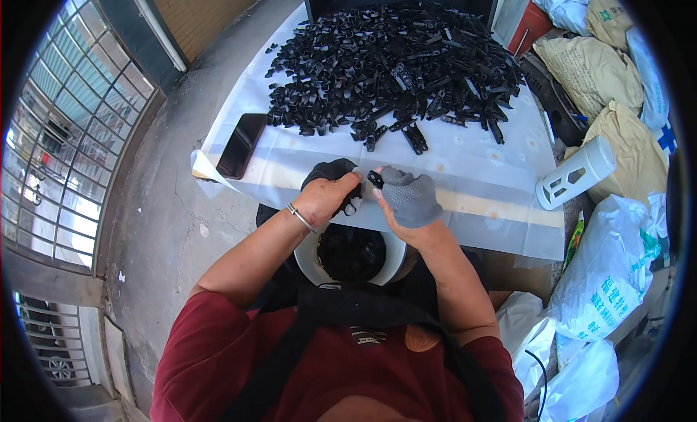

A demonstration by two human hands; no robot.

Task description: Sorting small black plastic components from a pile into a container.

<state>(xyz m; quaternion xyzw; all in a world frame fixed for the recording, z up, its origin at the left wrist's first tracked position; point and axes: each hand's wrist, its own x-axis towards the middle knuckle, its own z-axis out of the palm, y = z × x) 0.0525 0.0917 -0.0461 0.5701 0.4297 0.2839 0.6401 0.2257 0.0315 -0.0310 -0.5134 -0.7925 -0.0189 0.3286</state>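
Black plastic piece (375, 179) sits pinched in fingers of right hand (411, 197), above table (479, 232) edge; left hand (334, 188) fingers curled, can't tell on what. Slack pinch could drop it into white bucket (395, 259) below.

The left arm (254, 253) and right arm (456, 277) reach forward from short dark red sleeves (194, 333), bent at the elbows and slanting inward until the hands nearly meet before the body. The left hand (335, 188), in a dark glove with the thumb bare, curls its fingers inward, a metal bracelet (299, 216) circling its wrist. The right hand (409, 197), in a grey dotted glove, is bent into a tight pinch, its bare thumb (380, 198) pointing forward.
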